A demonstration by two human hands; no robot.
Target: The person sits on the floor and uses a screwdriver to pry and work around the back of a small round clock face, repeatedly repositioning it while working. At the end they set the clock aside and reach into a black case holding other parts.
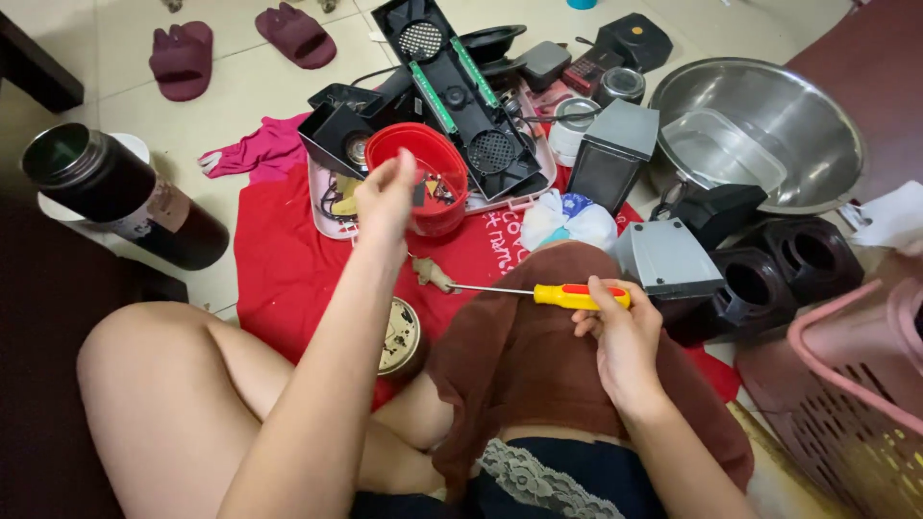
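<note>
The person is sitting cross-legged on the floor (240,86), and the right hand (623,338) is gripping a screwdriver (538,292) by its yellow and red handle, fingers closed around the grip. The tool's long axis is running nearly level across the view: the handle is sitting in the right hand, and the thin metal shaft is pointing away to the person's left, its tip ending just beside a small tan scrap lying on the red cloth (288,259).

The left hand (385,197) is hovering raised over the red plastic tub (423,178), its fingertips pinched narrowly together as though pinching something very small; whatever sits between them is too small to make out. The tub is lying directly beyond and just under that hand, holding dark bits and pieces, so the left hand is by far the nearer one to it, while the right hand is staying well apart, lower and over the brown towel (538,356) draped on the knee.

A round speaker driver (399,336) is resting on the red cloth between the left forearm and the towel, below the screwdriver's tip. Behind the tub, an opened black speaker housing (461,96) is leaning with its green circuit strips showing, and a large steel bowl (817,125) is sitting off to the right.
</note>
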